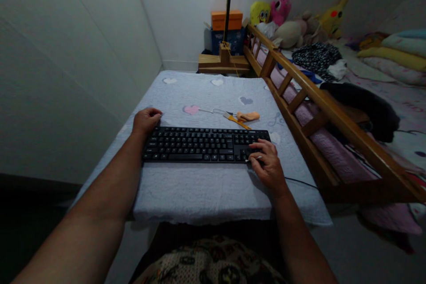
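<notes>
A black keyboard (189, 144) lies flat on the cloth-covered table (199, 191). At its upper left corner rests my left hand (146, 120), fingers curled together; whether anything is between them is hidden. My right hand (267, 164) is over the number keys at the right end, pinching a thin white stick, like a cotton swab (253, 159), whose tip points left at the keyboard's lower edge. Behind the keyboard lie a yellow-handled brush (237, 120), a folded orange cloth (248, 116) and a thin metal wire tool (218, 111).
A wooden bed rail (299, 91) runs along the table's right side, with plush toys and bedding beyond. The keyboard's cable (301, 181) trails off to the right. An orange box (226, 21) and a wooden stand with a pole (224, 58) are behind the table.
</notes>
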`<state>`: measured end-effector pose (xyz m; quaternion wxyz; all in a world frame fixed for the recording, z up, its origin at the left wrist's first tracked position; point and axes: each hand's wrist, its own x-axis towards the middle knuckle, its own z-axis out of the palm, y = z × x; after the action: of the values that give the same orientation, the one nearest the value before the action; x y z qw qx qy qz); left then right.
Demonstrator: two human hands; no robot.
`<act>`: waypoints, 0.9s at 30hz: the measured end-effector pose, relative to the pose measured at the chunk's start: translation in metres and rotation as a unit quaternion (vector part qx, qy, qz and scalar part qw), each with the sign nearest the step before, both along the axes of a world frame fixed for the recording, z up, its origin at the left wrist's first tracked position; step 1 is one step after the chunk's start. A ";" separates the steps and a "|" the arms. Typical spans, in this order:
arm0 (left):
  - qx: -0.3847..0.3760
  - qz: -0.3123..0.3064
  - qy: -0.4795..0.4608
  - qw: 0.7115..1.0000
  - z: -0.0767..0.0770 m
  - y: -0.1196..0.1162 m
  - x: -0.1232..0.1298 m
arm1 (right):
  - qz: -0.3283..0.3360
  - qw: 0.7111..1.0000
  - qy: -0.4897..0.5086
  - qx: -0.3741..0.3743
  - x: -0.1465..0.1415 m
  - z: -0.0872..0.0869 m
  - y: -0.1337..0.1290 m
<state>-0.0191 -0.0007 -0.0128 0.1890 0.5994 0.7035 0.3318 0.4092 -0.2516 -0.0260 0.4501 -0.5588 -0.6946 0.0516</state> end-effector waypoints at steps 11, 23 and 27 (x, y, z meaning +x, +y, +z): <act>-0.002 0.001 -0.011 1.000 -0.005 0.003 -0.002 | 0.004 1.000 0.001 -0.003 0.001 -0.002 0.002; -0.012 0.000 0.000 1.000 -0.004 0.001 -0.002 | 0.034 0.999 -0.015 -0.012 -0.001 -0.003 0.003; -0.007 0.001 -0.001 1.000 -0.006 0.003 -0.003 | 0.017 1.000 -0.009 0.001 0.001 -0.003 0.002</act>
<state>-0.0222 0.0019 -0.0189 0.1935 0.5974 0.7060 0.3276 0.4098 -0.2495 -0.0287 0.4432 -0.5473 -0.7080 0.0531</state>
